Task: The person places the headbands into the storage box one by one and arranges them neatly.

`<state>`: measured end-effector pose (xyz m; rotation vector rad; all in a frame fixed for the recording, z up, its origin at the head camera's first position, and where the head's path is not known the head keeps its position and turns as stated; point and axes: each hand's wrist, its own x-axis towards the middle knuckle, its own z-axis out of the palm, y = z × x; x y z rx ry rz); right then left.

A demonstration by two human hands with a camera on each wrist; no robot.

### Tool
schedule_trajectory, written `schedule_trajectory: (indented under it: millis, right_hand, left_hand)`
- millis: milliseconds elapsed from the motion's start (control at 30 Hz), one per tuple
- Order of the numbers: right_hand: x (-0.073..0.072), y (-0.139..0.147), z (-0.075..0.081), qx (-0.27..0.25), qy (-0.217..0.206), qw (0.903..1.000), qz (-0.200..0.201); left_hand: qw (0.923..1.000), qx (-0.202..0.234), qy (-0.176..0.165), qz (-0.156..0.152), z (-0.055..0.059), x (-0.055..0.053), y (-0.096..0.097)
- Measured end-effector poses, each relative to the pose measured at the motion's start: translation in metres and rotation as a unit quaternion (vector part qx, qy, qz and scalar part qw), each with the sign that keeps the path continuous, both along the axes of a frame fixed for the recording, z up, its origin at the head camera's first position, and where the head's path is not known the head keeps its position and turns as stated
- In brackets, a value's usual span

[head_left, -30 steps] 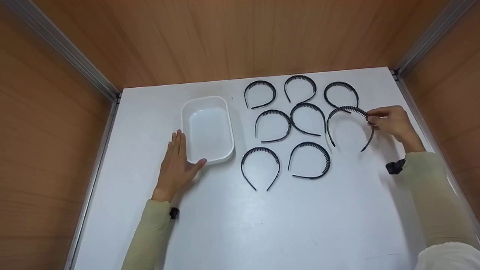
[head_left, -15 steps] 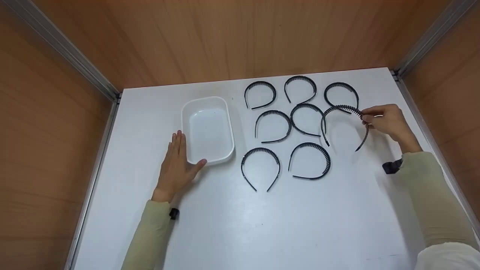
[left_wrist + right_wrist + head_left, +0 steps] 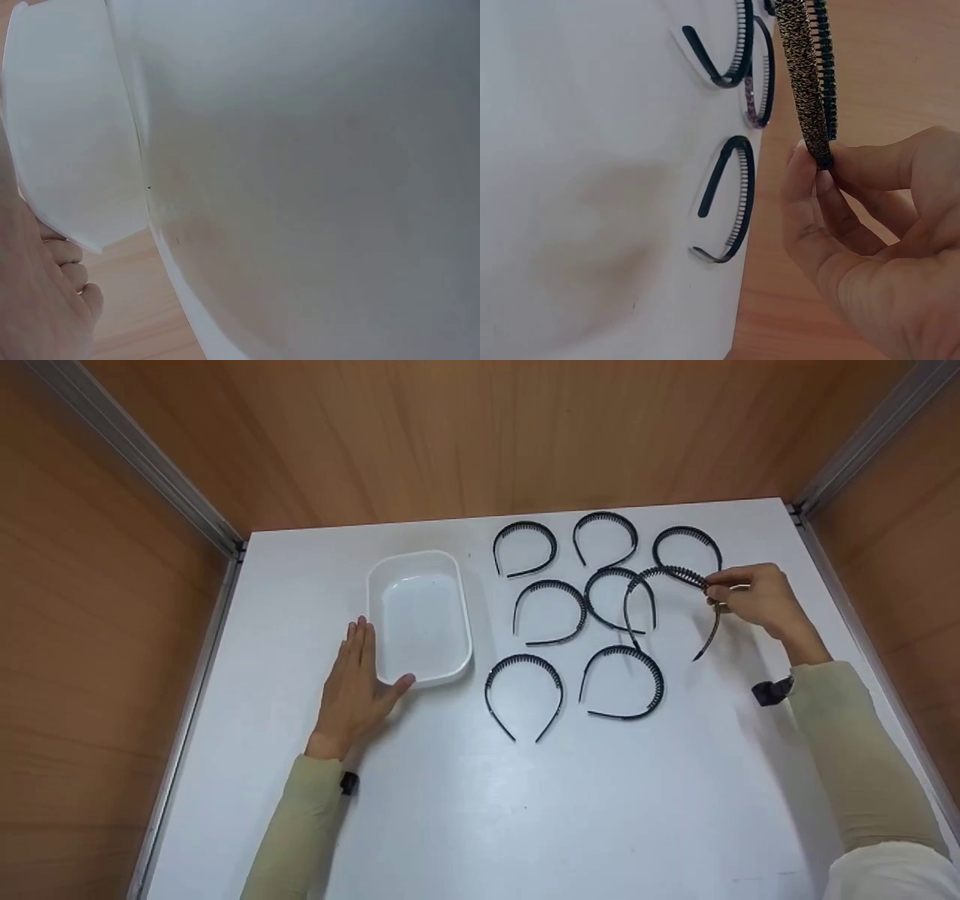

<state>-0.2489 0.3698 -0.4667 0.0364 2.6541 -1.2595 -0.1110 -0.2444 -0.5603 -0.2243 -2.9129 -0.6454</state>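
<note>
Between thumb and fingers, my right hand pinches one side of a toothed headband, raised over the table with its two ends pointing toward me. In the right wrist view this headband shows a glittery black-and-gold outer face and dark teeth inside. It overlaps two lying headbands in the head view. My left hand lies along the near left corner of a white rectangular tub, fingers straight at its left side and thumb at the front rim. The left wrist view shows the fingers against the tub's wall.
Several black headbands lie on the white table right of the tub, among them a front one and a back-right one. Wood panels with metal corner posts enclose the back and sides.
My right hand has carried the headband leftward, from beside the lying headbands to over two of them. The left hand and the tub stay in place.
</note>
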Motion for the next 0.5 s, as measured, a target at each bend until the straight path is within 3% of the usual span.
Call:
schedule_trajectory:
  millis: [500]
  right_hand:
    - [-0.005, -0.047, 0.010, -0.025, 0.030, 0.9980, 0.049]
  left_hand:
    - [1.0000, -0.004, 0.001, -0.003, 0.000, -0.001, 0.000]
